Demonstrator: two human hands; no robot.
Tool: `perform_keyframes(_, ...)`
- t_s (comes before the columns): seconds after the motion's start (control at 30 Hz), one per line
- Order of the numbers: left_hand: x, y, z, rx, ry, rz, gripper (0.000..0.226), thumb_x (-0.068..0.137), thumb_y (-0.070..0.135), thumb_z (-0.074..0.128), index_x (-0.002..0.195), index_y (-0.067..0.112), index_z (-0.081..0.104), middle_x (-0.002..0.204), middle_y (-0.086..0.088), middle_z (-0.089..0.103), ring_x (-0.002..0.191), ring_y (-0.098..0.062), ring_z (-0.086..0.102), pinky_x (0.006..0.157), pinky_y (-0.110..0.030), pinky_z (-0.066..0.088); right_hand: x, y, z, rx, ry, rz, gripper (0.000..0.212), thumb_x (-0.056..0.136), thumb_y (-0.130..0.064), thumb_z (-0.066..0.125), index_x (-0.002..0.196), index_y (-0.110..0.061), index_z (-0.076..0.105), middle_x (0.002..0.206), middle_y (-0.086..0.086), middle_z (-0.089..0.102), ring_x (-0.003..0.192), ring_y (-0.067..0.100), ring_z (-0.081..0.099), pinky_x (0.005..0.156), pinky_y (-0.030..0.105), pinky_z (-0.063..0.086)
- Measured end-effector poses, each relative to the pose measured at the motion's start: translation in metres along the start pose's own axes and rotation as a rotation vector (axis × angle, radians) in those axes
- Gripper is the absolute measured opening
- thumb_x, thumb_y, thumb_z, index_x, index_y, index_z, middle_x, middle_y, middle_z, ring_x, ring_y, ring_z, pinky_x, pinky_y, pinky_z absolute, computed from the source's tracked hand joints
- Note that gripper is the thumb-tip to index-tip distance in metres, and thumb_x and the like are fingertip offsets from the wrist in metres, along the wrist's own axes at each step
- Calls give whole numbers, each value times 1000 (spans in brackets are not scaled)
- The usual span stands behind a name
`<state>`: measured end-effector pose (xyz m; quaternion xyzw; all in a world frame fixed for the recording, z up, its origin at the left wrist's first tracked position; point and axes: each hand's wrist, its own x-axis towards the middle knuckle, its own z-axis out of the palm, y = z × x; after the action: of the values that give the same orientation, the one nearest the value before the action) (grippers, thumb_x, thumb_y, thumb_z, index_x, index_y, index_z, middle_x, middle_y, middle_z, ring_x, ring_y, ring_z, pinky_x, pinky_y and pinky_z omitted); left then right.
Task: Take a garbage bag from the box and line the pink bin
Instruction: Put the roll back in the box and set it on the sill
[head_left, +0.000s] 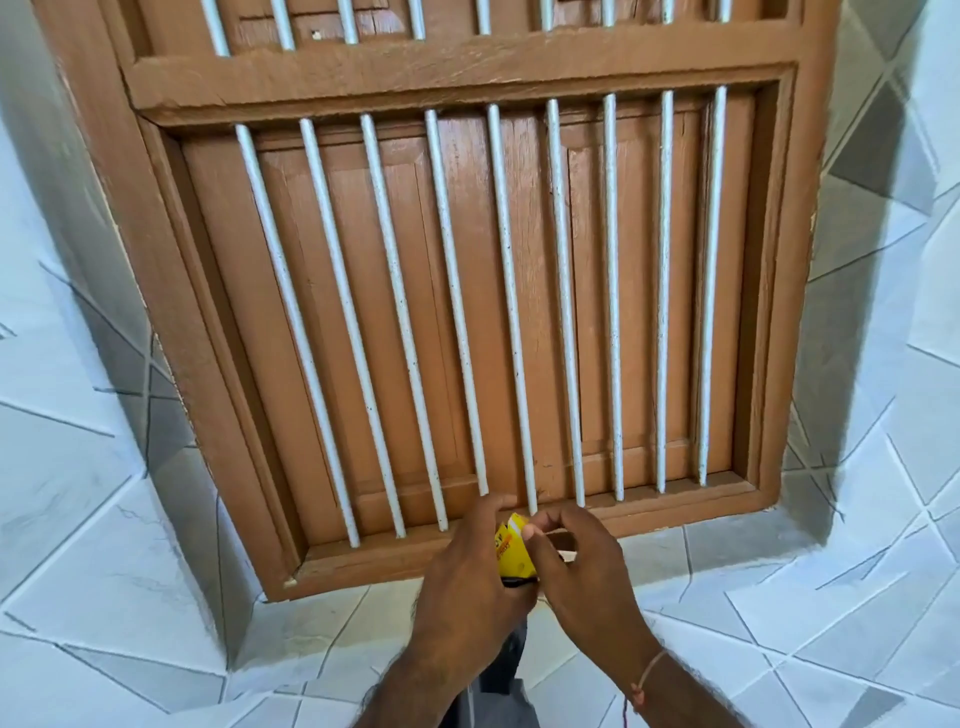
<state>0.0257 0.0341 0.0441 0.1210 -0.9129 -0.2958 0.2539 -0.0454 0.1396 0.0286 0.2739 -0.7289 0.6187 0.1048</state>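
A small yellow box (511, 548) with dark print sits between both hands, just in front of the window sill. My left hand (470, 577) wraps around its left side and holds it. My right hand (576, 566) is at the box's top right, with finger and thumb pinched at its upper edge. A dark strip (514, 582) shows at the box's lower end; whether it is a bag is unclear. Most of the box is hidden by the hands. The pink bin is not in view.
A brown wooden window (467, 322) with closed shutters and several white vertical bars (511, 312) fills the view ahead. White and grey tiled walls (857, 571) surround it, with a tiled ledge (332, 629) under the sill.
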Motion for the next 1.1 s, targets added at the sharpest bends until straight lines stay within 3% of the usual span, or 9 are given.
perform_keyframes(0.27, -3, -1, 2, -26, 22, -14, 83, 66, 50, 82, 127, 54, 25, 128, 22, 55, 107, -9, 58, 86, -19, 52, -3, 3, 0, -63, 37, -4, 8, 88, -28, 68, 86, -33, 62, 86, -14, 68, 82, 6, 66, 64, 9, 51)
perform_keyframes(0.47, -5, -5, 0, -41, 48, 30, 73, 69, 48, 79, 125, 51, 32, 124, 25, 54, 107, -5, 56, 89, -22, 53, -8, 1, -3, -85, -49, -68, 6, 88, -28, 67, 94, -28, 65, 96, -10, 66, 94, 9, 62, 78, 25, 58)
perform_keyframes(0.57, -5, -6, -1, -53, 60, 62, 67, 70, 40, 78, 122, 50, 37, 117, 28, 53, 105, -2, 55, 86, -17, 49, -11, 0, -3, -129, -61, -180, 12, 85, -23, 70, 96, -28, 67, 98, -15, 64, 97, 1, 58, 79, 20, 52)
perform_keyframes(0.67, -4, -6, -1, -32, 72, 75, 65, 72, 29, 77, 119, 50, 37, 114, 28, 54, 104, -1, 56, 83, -15, 48, -16, 0, 2, -211, -78, -230, 19, 84, -21, 69, 100, -30, 69, 101, -21, 58, 100, -16, 51, 79, 1, 40)
perform_keyframes(0.77, -4, -4, 0, -36, 48, 47, 65, 73, 33, 78, 121, 49, 37, 120, 21, 59, 103, -2, 57, 85, -18, 50, -16, 3, 7, -252, -49, -238, 18, 85, -16, 66, 98, -26, 73, 97, -23, 56, 95, -24, 48, 77, -7, 33)
perform_keyframes(0.83, -3, -3, -2, -39, 31, 6, 67, 73, 46, 75, 130, 44, 39, 127, 15, 59, 108, -8, 57, 91, -27, 52, -12, 7, 10, -175, 11, -201, 16, 89, -13, 64, 92, -26, 74, 89, -22, 61, 91, -14, 55, 76, -3, 37)
perform_keyframes(0.93, -5, -13, -9, 97, -3, -41, 76, 66, 63, 71, 133, 46, 39, 131, 18, 54, 115, -9, 54, 92, -26, 47, 3, 15, 6, -27, 160, -1, 20, 92, -16, 63, 79, -30, 69, 75, -15, 66, 74, 7, 63, 66, 18, 47)
perform_keyframes(1.03, -14, -36, -16, 133, -5, -166, 68, 66, 66, 63, 128, 44, 46, 126, 16, 59, 113, -11, 56, 86, -29, 46, 19, 30, -4, 47, 272, 117, 20, 93, -16, 61, 76, -24, 68, 70, -3, 68, 69, 16, 63, 68, 39, 56)
perform_keyframes(1.1, -19, -49, -16, 71, 0, -246, 54, 74, 59, 63, 123, 39, 55, 122, 15, 65, 111, -10, 59, 88, -29, 47, 26, 41, -7, 118, 304, 222, 22, 95, -19, 58, 76, -20, 68, 76, 12, 70, 75, 33, 65, 73, 55, 57)
